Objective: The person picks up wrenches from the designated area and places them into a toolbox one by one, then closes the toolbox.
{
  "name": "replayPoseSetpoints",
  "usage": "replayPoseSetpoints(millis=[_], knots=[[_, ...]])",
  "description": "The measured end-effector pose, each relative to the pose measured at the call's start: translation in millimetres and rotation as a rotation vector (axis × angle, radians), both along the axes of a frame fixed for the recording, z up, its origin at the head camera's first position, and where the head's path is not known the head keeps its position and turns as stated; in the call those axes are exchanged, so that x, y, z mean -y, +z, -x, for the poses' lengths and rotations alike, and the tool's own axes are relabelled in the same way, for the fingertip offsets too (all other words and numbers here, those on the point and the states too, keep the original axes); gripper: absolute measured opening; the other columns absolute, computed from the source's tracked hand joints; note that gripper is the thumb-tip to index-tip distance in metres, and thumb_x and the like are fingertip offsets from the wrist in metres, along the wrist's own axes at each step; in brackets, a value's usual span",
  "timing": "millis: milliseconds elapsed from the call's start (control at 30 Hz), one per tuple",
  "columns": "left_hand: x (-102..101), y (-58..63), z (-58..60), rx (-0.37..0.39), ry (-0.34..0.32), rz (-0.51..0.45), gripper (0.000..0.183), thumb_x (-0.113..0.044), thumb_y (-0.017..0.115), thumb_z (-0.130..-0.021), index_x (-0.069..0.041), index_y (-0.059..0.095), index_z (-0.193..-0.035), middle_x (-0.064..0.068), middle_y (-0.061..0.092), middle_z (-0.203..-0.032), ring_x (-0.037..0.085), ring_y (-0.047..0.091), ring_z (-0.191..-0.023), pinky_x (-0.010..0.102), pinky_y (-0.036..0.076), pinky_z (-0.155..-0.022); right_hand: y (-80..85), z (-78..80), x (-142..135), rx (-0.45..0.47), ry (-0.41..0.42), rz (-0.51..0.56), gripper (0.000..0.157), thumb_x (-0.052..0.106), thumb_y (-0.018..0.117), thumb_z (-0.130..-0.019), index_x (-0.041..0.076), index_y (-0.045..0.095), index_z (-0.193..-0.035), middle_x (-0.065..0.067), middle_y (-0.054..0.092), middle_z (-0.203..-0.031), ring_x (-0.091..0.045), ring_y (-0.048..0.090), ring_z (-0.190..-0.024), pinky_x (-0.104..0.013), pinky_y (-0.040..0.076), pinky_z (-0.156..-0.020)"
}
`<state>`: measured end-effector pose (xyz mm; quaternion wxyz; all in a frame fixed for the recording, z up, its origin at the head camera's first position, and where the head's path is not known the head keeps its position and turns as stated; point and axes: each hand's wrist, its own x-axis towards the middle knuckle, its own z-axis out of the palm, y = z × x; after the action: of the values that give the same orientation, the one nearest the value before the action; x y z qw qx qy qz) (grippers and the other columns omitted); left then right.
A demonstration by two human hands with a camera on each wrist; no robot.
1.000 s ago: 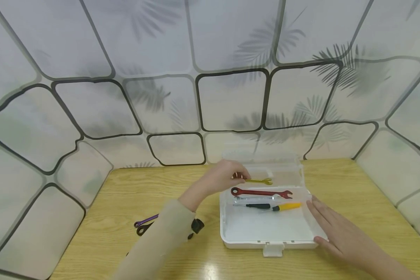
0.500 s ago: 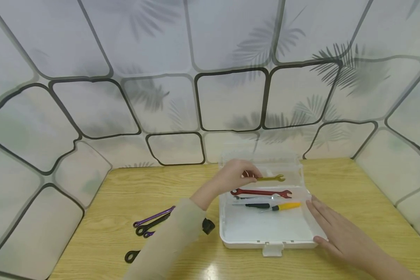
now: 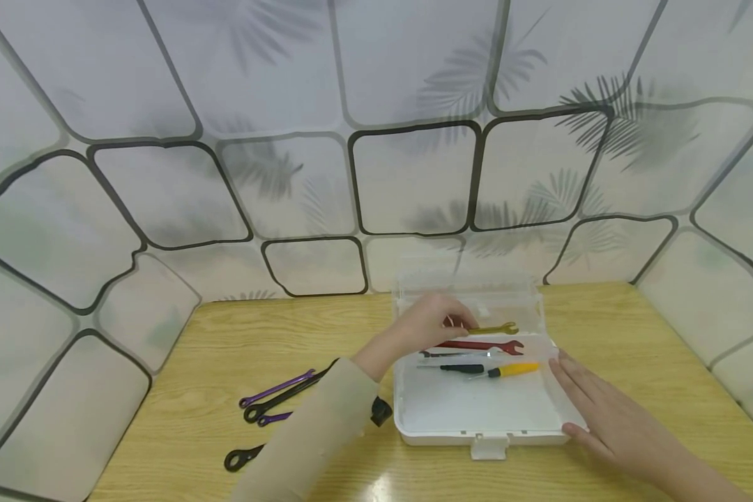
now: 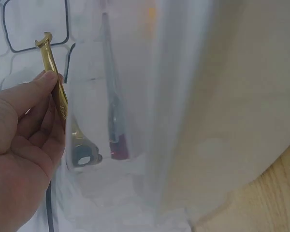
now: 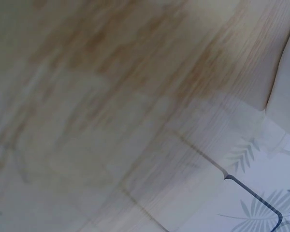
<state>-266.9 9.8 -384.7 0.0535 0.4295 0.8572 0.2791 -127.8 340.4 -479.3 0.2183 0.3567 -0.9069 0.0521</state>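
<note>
My left hand [image 3: 429, 322] pinches a gold combination wrench [image 3: 500, 328] over the back part of a white toolbox [image 3: 477, 438], whose clear lid [image 3: 508, 300] stands raised behind it. In the left wrist view, the thumb presses the gold wrench's shank, and its ring end shows beside translucent plastic. Directly below, inside the box, lies a red wrench [image 3: 486, 345], its left end covered by the hand. A silver wrench [image 3: 461, 354], a black-handled screwdriver [image 3: 464, 369] and a yellow-handled screwdriver [image 3: 517, 369] lie in front of it. My right hand [image 3: 609, 411] rests with straight fingers along the box's right side.
To the left on the wooden table [image 3: 194, 362] lie a purple wrench [image 3: 276, 388], a long black wrench [image 3: 288, 394], a smaller purple one and a black ratchet wrench [image 3: 241, 457], partly under the left sleeve. A patterned wall [image 3: 414, 181] rises behind the table.
My left hand has moved right with the gold wrench, then down and closer to the red wrench. The right hand and box have stayed in place.
</note>
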Motion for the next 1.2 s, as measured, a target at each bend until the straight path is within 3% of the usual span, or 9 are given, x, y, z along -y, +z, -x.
replayPoseSetpoints(millis=[467, 733, 1200], knots=[[-2, -16.0, 2.7, 0.049, 0.002, 0.046, 0.014, -0.008, 0.074, -0.1, -0.01, 0.081, -0.111, 0.004, 0.082, -0.112, 0.01, 0.074, -0.097, 0.01, 0.054, -0.082, -0.4, -0.6, 0, 0.011, -0.028, -0.016, 0.098, 0.045, 0.073, -0.094, -0.001, 0.026, -0.167, -0.009, 0.013, -0.18, -0.001, -0.004, -0.164, -0.012, -0.004, -0.13], [-2, -17.3, 2.6, 0.024, 0.023, 0.07, 0.013, -0.009, 0.073, -0.101, -0.011, 0.082, -0.111, 0.002, 0.081, -0.112, 0.01, 0.073, -0.097, 0.01, 0.053, -0.081, -0.6, -0.2, 1, 0.016, -0.02, -0.009, 0.093, 0.046, 0.07, -0.098, -0.001, 0.027, -0.166, -0.01, 0.013, -0.18, -0.002, -0.004, -0.165, -0.013, -0.003, -0.13], [9, -14.3, 1.6, -0.009, 0.041, 0.077, 0.013, -0.011, 0.072, -0.102, -0.012, 0.082, -0.111, 0.002, 0.081, -0.114, 0.013, 0.074, -0.102, 0.014, 0.056, -0.086, -0.2, 0.5, 1, 0.019, -0.025, -0.014, 0.098, 0.043, 0.074, -0.093, -0.001, 0.026, -0.167, -0.008, 0.011, -0.18, -0.001, -0.005, -0.165, -0.012, -0.004, -0.13]])
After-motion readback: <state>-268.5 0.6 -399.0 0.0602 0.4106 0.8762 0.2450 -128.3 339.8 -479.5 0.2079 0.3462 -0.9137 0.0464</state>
